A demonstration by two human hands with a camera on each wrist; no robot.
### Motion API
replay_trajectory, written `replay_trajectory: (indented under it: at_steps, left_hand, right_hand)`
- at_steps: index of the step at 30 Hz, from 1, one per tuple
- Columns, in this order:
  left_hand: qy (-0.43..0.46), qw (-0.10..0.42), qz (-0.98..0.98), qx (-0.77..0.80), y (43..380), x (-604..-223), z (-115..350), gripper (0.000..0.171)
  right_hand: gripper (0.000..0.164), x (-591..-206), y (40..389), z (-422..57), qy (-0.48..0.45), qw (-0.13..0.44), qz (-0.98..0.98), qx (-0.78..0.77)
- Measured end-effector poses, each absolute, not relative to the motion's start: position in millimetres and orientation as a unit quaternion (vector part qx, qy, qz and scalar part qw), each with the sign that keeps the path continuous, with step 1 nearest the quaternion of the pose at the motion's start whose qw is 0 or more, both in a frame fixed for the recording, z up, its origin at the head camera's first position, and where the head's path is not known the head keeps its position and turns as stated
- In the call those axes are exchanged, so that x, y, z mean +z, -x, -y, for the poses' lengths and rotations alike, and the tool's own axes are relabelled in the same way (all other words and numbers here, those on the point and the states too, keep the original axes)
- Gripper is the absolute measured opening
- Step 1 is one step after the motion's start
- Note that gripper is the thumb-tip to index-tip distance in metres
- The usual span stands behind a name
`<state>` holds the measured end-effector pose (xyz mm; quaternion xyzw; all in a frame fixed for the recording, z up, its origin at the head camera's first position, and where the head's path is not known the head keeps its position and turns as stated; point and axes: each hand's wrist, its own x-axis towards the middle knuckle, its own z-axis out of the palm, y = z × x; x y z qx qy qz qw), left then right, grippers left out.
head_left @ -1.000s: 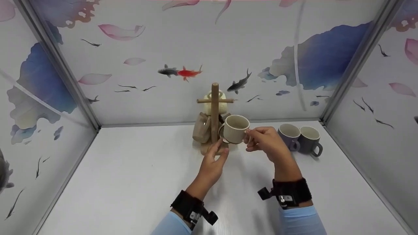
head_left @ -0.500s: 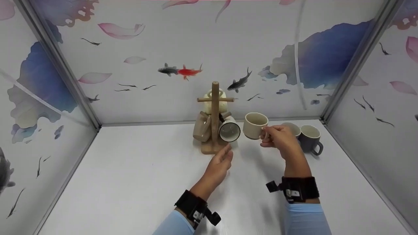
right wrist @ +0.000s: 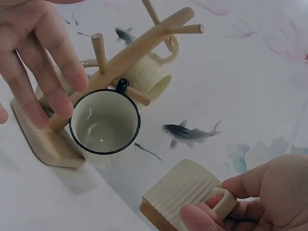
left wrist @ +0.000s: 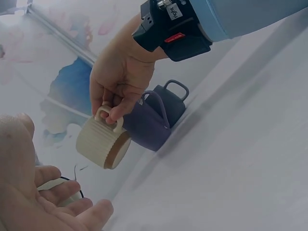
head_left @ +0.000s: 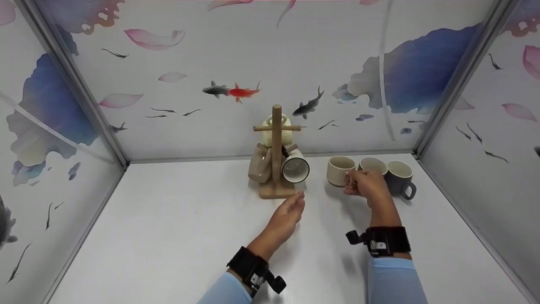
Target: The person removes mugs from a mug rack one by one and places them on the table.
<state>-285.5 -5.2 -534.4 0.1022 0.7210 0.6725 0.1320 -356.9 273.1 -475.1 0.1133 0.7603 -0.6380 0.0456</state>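
My right hand (head_left: 369, 185) pinches the handle of a cream ribbed mug (head_left: 336, 174), upright just left of the other mugs. The right wrist view shows thumb and fingers around that handle (right wrist: 224, 204). In the left wrist view the mug's brown base (left wrist: 117, 150) shows; whether it touches the table I cannot tell. My left hand (head_left: 283, 219), fingers extended, holds nothing in front of the wooden mug tree (head_left: 276, 152). From the tree hang a white mug with a dark rim (head_left: 296, 169), a grey-brown mug (head_left: 259, 165) and a pale yellow mug (head_left: 284, 137).
Beside the cream mug stand a purple-grey mug (left wrist: 147, 124), partly hidden by my right hand in the head view, and a dark grey mug (head_left: 398, 182) with its handle outward. The printed back wall (head_left: 190, 135) rises close behind the tree and mugs.
My right hand has carried the cream mug away from the tree to the right, then lowered it beside the other mugs. The left hand has drawn back slightly from the tree, to the right.
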Motion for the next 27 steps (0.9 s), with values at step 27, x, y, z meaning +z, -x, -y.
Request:
replay_trajectory:
  at_steps: [27]
  left_hand:
    - [-0.131, 0.134, -0.734, 0.653, 280.9, -532.4, -0.2, 0.064]
  right_hand:
    - [0.028, -513.1, 370.3, -279.5, -0.150, 0.061, -0.754, -0.636]
